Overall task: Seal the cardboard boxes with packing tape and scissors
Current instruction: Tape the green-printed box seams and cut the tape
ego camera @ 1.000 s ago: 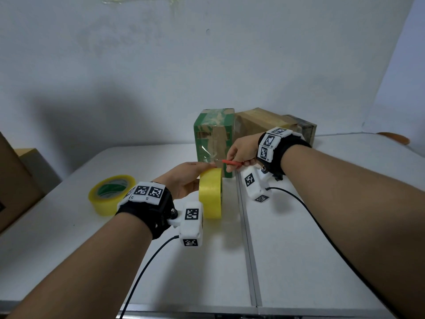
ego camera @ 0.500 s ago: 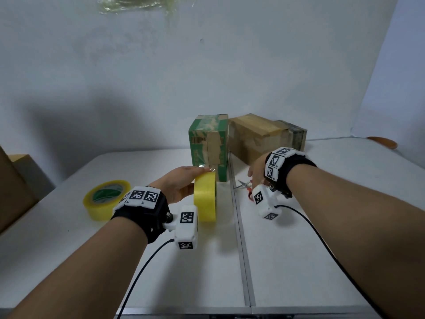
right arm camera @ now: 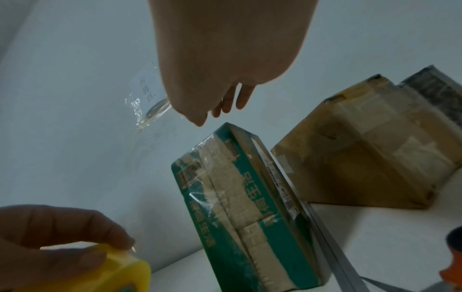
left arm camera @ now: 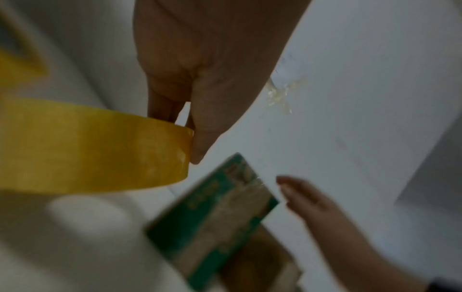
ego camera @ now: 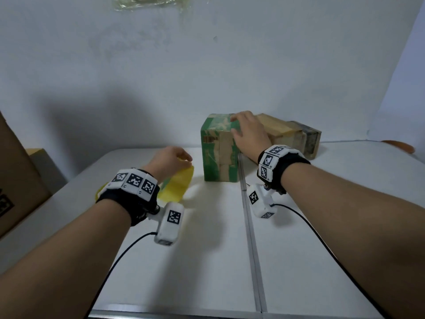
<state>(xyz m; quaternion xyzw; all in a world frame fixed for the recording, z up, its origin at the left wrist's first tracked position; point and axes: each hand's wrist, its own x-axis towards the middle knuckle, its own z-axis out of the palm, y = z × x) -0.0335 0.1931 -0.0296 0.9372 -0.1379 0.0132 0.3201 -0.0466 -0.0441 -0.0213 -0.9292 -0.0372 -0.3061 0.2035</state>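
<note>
A green cardboard box stands upright at mid-table, with clear tape over its front seam. My right hand lies with straight fingers on the box's top right edge and holds nothing. A brown taped box lies behind it to the right. My left hand grips the rim of a yellow tape roll, tilted on the table left of the green box. Scissors with an orange handle lie on the table under my right wrist, hidden in the head view.
A second yellow tape roll peeks out behind my left wrist. A large cardboard box stands at the left edge. A seam splits the table. Crumpled tape sticks to the wall. An orange-brown object lies far right.
My right hand has let go of the scissors on the table and risen onto the green box's top. My left hand has tipped the yellow roll over to the left.
</note>
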